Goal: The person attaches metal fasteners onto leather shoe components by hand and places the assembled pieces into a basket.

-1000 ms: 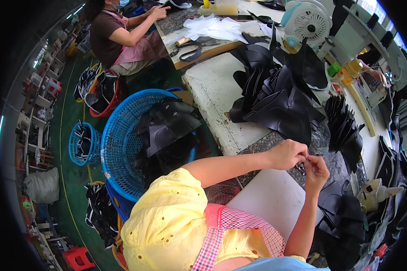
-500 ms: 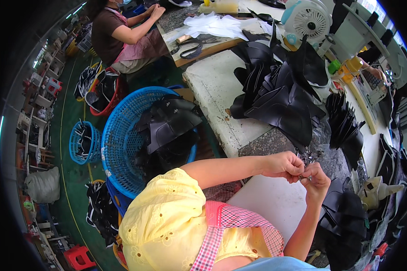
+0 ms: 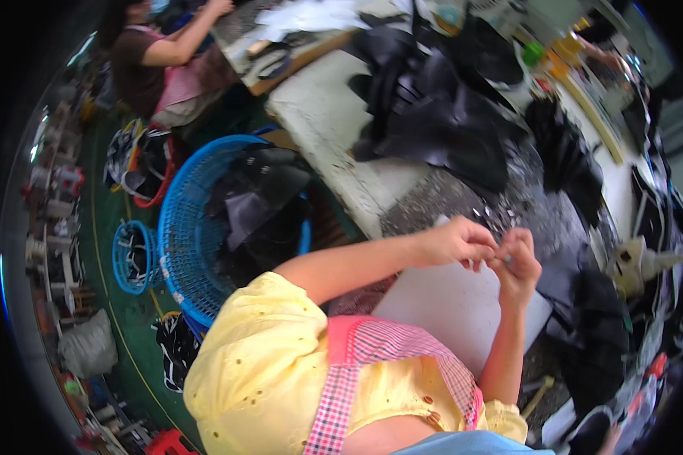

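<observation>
My left hand (image 3: 463,241) and my right hand (image 3: 517,262) meet in front of me, fingertips almost touching. Both are pinched. Whatever sits between the fingers is too small and blurred to name. Just beyond them, small shiny bits (image 3: 496,219) lie scattered on the speckled grey table top (image 3: 425,208). Below my hands is a smooth white board (image 3: 436,303). A large heap of black leather-like cut pieces (image 3: 448,140) rests farther back on the table.
More black pieces stand in a stack (image 3: 565,144) at the right. A blue basket (image 3: 176,227) with black pieces is at my left. A co-worker (image 3: 155,68) sits at the far left. A cream cone-tipped container (image 3: 634,265) stands on the right.
The whole view has shifted, so the table appears higher and farther left, blurred by motion. My hands stay together, a little nearer to me, and the shiny bits show more fully.
</observation>
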`<state>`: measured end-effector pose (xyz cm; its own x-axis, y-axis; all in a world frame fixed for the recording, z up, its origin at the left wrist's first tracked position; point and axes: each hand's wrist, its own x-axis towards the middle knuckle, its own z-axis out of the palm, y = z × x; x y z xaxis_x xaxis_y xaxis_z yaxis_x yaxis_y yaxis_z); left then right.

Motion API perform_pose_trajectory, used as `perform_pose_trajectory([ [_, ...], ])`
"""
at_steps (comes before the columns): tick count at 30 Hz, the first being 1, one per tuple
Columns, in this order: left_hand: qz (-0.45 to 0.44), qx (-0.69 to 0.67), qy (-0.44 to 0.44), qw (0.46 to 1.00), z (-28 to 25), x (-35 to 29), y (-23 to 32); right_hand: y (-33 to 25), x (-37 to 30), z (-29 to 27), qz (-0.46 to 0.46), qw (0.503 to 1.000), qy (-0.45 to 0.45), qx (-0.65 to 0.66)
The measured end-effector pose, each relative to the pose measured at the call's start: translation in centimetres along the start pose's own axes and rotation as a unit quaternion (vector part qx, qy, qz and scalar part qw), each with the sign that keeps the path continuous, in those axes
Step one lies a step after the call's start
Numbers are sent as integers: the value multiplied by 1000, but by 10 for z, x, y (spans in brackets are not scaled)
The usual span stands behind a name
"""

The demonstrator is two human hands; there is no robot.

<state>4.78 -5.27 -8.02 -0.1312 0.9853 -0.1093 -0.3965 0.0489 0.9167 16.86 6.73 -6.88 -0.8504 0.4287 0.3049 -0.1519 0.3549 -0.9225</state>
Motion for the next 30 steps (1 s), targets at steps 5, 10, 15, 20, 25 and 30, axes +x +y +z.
perform_pose_trajectory([
  [5,-101,29,-61,993,-12,-5,1,-9,0,-3,-46,982,-108,-146],
  [10,-69,-3,-58,996,-11,-3,-5,-11,1,0,-42,979,-104,-171],
  [15,-29,95,95,991,-9,-1,-4,7,1,5,23,992,-66,-105],
  [20,170,449,92,872,-41,41,40,31,5,4,138,965,36,221],
  [25,186,794,286,503,-132,104,44,28,24,-12,179,938,79,287],
  [30,326,740,263,526,-130,84,52,13,28,-18,207,894,64,391],
])
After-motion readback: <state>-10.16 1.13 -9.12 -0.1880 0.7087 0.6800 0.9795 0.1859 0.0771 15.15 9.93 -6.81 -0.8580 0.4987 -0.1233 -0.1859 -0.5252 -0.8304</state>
